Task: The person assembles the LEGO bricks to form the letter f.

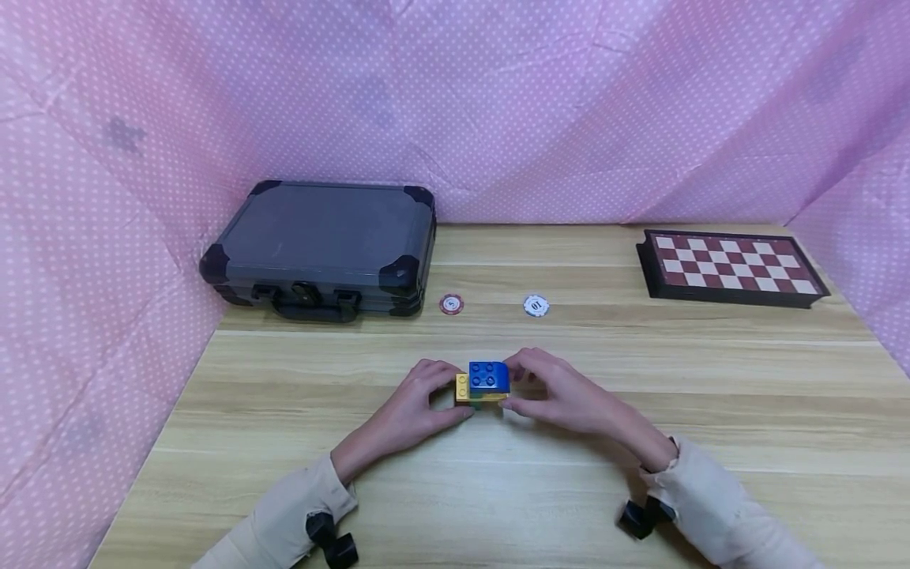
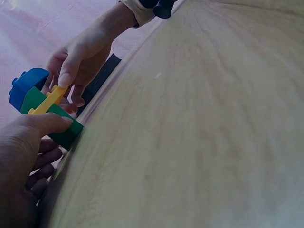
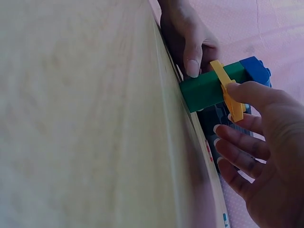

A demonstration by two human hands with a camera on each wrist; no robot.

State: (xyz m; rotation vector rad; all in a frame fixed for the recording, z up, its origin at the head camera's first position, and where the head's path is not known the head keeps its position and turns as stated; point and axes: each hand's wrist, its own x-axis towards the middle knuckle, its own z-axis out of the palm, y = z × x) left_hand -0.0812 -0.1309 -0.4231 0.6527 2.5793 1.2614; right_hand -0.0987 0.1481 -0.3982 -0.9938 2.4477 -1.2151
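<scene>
Both hands are meeting at the middle of the wooden table, closing on a small stack of toy bricks from either side. The left hand is pinching the stack's left end, its thumb pressing the near side of the green brick at the bottom while its other fingers are curling round the far side. The right hand is pinching the right end, thumb tip lying on the thin yellow brick sandwiched above the green one, and its other fingers are spreading loosely behind. The blue brick is sitting on top, studs up, between the two sets of fingertips. Beyond the fingers, a red chip and a white chip are lying well apart from the hands; farther off to the left a grey case is resting, and to the far right a chessboard.
</scene>
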